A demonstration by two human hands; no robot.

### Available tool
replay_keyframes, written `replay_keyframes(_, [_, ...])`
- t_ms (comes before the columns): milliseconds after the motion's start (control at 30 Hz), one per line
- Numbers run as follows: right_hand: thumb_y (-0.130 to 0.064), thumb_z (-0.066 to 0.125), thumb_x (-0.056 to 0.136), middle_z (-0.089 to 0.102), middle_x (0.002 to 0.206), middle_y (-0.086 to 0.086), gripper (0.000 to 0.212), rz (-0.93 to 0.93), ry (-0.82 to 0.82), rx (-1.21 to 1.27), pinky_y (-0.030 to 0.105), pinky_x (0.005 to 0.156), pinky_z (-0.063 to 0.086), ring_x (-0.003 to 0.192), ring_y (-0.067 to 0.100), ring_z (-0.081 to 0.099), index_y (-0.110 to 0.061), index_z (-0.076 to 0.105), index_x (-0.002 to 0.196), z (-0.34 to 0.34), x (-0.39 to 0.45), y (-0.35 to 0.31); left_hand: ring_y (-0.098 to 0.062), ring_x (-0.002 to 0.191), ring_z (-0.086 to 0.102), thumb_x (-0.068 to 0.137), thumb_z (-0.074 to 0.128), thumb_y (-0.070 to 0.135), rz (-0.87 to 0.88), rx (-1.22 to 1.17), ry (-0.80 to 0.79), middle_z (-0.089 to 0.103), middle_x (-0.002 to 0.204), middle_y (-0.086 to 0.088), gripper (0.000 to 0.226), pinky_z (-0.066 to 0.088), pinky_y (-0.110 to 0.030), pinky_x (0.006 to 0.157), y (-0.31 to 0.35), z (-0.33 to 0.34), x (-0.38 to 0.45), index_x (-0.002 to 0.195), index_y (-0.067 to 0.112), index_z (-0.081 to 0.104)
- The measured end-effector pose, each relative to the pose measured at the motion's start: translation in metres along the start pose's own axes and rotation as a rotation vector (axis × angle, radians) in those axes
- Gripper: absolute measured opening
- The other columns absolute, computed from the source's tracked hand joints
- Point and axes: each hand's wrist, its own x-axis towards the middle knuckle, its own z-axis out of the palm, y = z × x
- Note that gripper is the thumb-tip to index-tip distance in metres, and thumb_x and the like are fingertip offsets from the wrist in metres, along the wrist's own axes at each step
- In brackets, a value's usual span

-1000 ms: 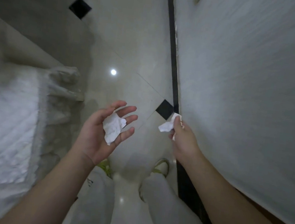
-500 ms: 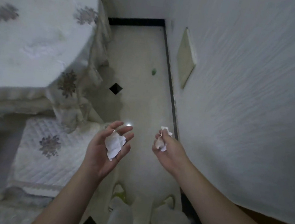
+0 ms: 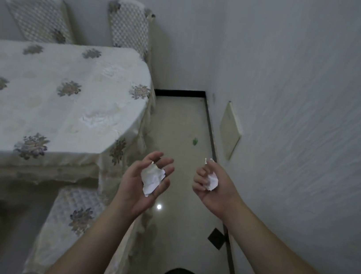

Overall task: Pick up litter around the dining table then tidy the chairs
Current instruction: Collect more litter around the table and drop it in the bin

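Note:
My left hand (image 3: 138,184) is palm up over the floor beside the table, fingers relaxed, with a crumpled white paper (image 3: 151,178) lying in the palm. To its right, my right hand (image 3: 211,187) has its fingers curled round a second crumpled white paper (image 3: 212,180). A small green scrap (image 3: 195,141) lies on the pale floor ahead, near the wall. The dining table (image 3: 53,95) under a flowered cloth stands at the left. Two padded chairs (image 3: 130,27) are at its far side. Another chair seat (image 3: 75,215) is just below its near edge.
A white wall (image 3: 306,108) runs close along the right, with a cream panel (image 3: 230,130) and black skirting (image 3: 210,131) at its foot. The floor strip (image 3: 176,124) between table and wall is narrow. A black inset tile (image 3: 216,237) lies near my right forearm.
The view has lifted from the floor at my feet up to the table and far chairs. My right hand has turned and closed further round its paper; the left still carries its paper.

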Motion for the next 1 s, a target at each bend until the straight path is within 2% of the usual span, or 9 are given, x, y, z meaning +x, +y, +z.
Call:
replay_keyframes(100, [-0.029, 0.058, 0.086, 0.045, 0.067, 0.0, 0.017, -0.032, -0.049, -0.014, 0.018, 0.041, 0.029, 0.046, 0.007, 0.032, -0.013, 0.053, 0.083, 0.019, 0.0, 0.004, -0.023, 0.084, 0.066, 0.086, 0.045, 0.016, -0.013, 0.016, -0.017, 0.066, 0.102, -0.011, 0.031, 0.055, -0.027, 0.054, 0.015, -0.003, 0.001, 0.084, 0.016, 0.076])
replay_keyframes(233, [-0.024, 0.058, 0.085, 0.058, 0.079, 0.005, 0.037, -0.135, 0.004, -0.078, 0.016, 0.045, 0.037, 0.061, 0.01, 0.047, -0.006, 0.057, 0.117, 0.031, 0.0, 0.012, -0.025, 0.087, 0.065, 0.078, 0.057, 0.018, -0.035, 0.019, -0.064, 0.065, 0.105, -0.012, 0.021, 0.055, -0.029, 0.054, 0.035, -0.013, 0.008, 0.089, 0.016, 0.074])
replay_keyframes(333, [-0.026, 0.057, 0.09, 0.053, 0.08, 0.001, 0.037, -0.142, 0.006, -0.081, 0.017, 0.044, 0.035, 0.06, 0.009, 0.043, -0.013, 0.057, 0.125, 0.032, 0.001, 0.016, -0.025, 0.087, 0.065, 0.068, 0.07, 0.019, -0.031, 0.013, -0.096, 0.064, 0.105, -0.012, 0.025, 0.055, -0.028, 0.054, 0.045, -0.019, 0.013, 0.093, 0.016, 0.073])
replay_keyframes(433, [-0.032, 0.059, 0.087, 0.043, 0.069, -0.003, 0.032, -0.117, 0.031, -0.091, 0.015, 0.036, 0.025, 0.05, 0.006, 0.031, -0.015, 0.056, 0.113, 0.034, 0.004, 0.015, -0.024, 0.083, 0.064, 0.086, 0.046, 0.017, -0.04, -0.014, -0.069, 0.065, 0.102, -0.012, 0.028, 0.054, -0.027, 0.052, 0.048, -0.023, 0.018, 0.089, 0.015, 0.074])
replay_keyframes(533, [-0.045, 0.06, 0.084, 0.035, 0.06, -0.005, 0.029, -0.07, 0.098, -0.081, 0.014, 0.033, 0.015, 0.042, 0.004, 0.024, -0.017, 0.055, 0.083, 0.036, 0.014, 0.008, -0.024, 0.083, 0.066, 0.086, 0.044, 0.016, -0.031, -0.02, -0.044, 0.065, 0.102, -0.012, 0.031, 0.054, -0.027, 0.052, 0.051, -0.022, 0.025, 0.087, 0.015, 0.075])
replay_keyframes(667, [-0.059, 0.056, 0.084, 0.03, 0.053, -0.006, 0.051, -0.022, 0.157, -0.034, 0.016, 0.03, 0.014, 0.037, 0.005, 0.023, -0.018, 0.044, 0.056, 0.031, 0.034, -0.009, -0.023, 0.082, 0.067, 0.083, 0.048, 0.017, -0.01, 0.016, 0.008, 0.067, 0.104, -0.012, 0.03, 0.053, -0.026, 0.051, 0.054, -0.017, 0.04, 0.085, 0.017, 0.077])
replay_keyframes(733, [-0.049, 0.055, 0.091, 0.03, 0.054, -0.005, 0.049, -0.025, 0.177, -0.001, 0.016, 0.029, 0.017, 0.038, 0.005, 0.023, -0.018, 0.038, 0.055, 0.027, 0.047, -0.018, -0.022, 0.082, 0.069, 0.083, 0.049, 0.017, 0.002, 0.033, 0.043, 0.069, 0.103, -0.012, 0.029, 0.053, -0.026, 0.052, 0.056, -0.013, 0.051, 0.085, 0.017, 0.078])
replay_keyframes(833, [-0.028, 0.052, 0.094, 0.036, 0.061, -0.002, 0.037, -0.028, 0.183, 0.034, 0.017, 0.029, 0.022, 0.038, 0.005, 0.028, -0.016, 0.041, 0.061, 0.023, 0.07, -0.036, -0.022, 0.079, 0.068, 0.088, 0.045, 0.017, 0.035, 0.02, 0.093, 0.069, 0.1, -0.011, 0.03, 0.053, -0.024, 0.053, 0.06, -0.003, 0.072, 0.087, 0.017, 0.075])
replay_keyframes(1000, [-0.018, 0.051, 0.092, 0.04, 0.057, -0.003, 0.021, -0.03, 0.194, -0.018, 0.017, 0.032, 0.023, 0.037, 0.006, 0.031, -0.018, 0.047, 0.071, 0.027, 0.107, -0.075, -0.021, 0.077, 0.067, 0.089, 0.044, 0.018, 0.079, 0.05, 0.138, 0.069, 0.096, -0.005, 0.024, 0.053, -0.028, 0.055, 0.067, 0.014, 0.11, 0.1, 0.019, 0.066])
